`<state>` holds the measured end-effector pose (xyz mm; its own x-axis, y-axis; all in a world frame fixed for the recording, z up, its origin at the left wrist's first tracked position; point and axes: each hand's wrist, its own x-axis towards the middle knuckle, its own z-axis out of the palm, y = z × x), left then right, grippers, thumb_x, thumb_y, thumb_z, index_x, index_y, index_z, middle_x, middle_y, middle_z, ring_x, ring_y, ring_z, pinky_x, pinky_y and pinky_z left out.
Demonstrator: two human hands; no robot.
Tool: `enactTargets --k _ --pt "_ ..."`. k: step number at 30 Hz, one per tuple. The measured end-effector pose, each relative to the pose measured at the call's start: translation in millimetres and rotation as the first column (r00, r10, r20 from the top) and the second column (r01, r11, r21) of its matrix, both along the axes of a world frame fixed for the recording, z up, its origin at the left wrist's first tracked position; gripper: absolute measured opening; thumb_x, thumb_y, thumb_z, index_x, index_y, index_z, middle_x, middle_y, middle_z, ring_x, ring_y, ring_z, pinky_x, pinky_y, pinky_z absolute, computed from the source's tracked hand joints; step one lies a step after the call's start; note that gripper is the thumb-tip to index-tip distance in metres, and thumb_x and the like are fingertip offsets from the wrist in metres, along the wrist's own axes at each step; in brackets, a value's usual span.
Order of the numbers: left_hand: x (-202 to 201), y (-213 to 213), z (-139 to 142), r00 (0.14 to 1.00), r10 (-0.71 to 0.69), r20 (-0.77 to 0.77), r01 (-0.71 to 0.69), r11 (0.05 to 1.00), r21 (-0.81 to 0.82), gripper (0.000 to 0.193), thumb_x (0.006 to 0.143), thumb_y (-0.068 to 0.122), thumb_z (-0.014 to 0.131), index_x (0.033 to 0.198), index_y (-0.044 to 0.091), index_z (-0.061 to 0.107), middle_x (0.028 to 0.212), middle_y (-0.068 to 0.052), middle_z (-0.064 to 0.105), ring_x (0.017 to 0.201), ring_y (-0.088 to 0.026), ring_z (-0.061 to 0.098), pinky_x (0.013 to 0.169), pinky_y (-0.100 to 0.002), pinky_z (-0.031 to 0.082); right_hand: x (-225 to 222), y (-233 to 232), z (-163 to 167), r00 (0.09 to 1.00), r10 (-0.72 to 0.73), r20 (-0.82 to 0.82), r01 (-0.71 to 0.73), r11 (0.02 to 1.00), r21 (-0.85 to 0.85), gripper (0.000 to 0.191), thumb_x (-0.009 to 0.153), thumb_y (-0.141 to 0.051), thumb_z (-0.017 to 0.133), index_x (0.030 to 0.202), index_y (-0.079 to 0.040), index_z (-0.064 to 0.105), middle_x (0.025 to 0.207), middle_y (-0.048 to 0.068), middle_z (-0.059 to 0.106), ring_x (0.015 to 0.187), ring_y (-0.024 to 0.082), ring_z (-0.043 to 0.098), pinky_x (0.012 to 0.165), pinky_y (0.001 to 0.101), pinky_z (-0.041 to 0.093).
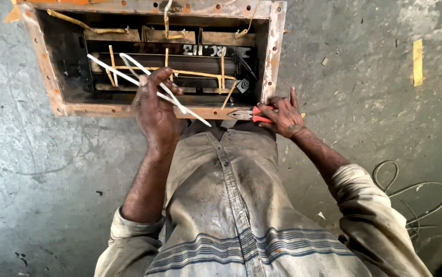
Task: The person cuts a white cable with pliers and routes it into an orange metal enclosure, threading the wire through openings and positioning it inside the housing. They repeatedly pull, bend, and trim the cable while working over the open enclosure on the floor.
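My left hand [154, 110] is closed around several long white strips [123, 72] that stick out to the upper left over the open metal box [44, 61]. My right hand [283, 117] rests on red-handled pliers [254, 115] lying on the box's near rim, fingers wrapped over the handles. The box is rusty orange with bolt holes along its flange. Inside it sit dark stacked metal parts crossed by yellowish strips [200, 74].
The box stands on a grey concrete floor [364, 77]. A loop of grey wire [410, 197] lies on the floor at the right. A yellow strip [418, 61] lies at the upper right. My grey shirt [226, 205] fills the lower middle.
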<state>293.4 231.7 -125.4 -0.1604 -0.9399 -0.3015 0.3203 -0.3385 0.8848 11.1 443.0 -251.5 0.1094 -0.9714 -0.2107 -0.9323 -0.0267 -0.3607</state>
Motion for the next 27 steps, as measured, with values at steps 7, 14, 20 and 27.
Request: enactTargets --k 7,14,20,27 --pt "-10 10 -7 0.926 -0.122 0.357 0.169 0.98 -0.102 0.048 0.11 0.044 0.054 0.125 0.002 0.073 0.124 -0.005 0.061 0.112 -0.014 0.059 0.097 -0.032 0.05 13 -44 37 0.999 0.006 0.043 -0.006 1.0 0.002 0.102 0.057 -0.065 0.082 0.141 -0.011 0.062 0.132 0.02 0.054 0.127 0.042 0.047 0.109 0.0817 0.002" --pt "-22 25 15 0.957 -0.181 0.228 0.222 0.96 -0.171 0.049 0.112 0.043 0.05 0.134 0.003 0.067 0.131 -0.005 0.055 0.12 -0.016 0.058 0.105 -0.032 0.049 66 -80 138 0.776 -0.177 0.605 0.281 0.956 -0.081 0.053 0.092 -0.024 0.08 0.136 -0.002 0.06 0.108 0.013 0.069 0.099 0.027 0.071 0.091 0.04 0.057" --pt "-35 27 18 0.954 -0.232 0.19 0.275 0.931 -0.241 0.05 0.113 0.044 0.049 0.138 0.004 0.066 0.138 -0.009 0.056 0.126 -0.019 0.059 0.108 -0.034 0.05 97 -105 124 0.536 -0.284 0.795 0.392 0.918 0.063 0.039 0.098 -0.013 0.074 0.132 0.002 0.063 0.112 0.012 0.072 0.094 0.016 0.069 0.08 0.031 0.058" --pt "-37 11 15 0.961 -0.254 0.112 0.272 0.942 -0.196 0.052 0.111 0.045 0.05 0.139 0.004 0.063 0.141 -0.013 0.058 0.136 -0.024 0.058 0.114 -0.038 0.05 75 -70 96 0.264 -0.529 0.807 0.071 0.845 0.531 0.026 0.098 -0.015 0.072 0.118 0.001 0.073 0.098 0.002 0.074 0.081 0.007 0.063 0.07 0.0254 0.055"
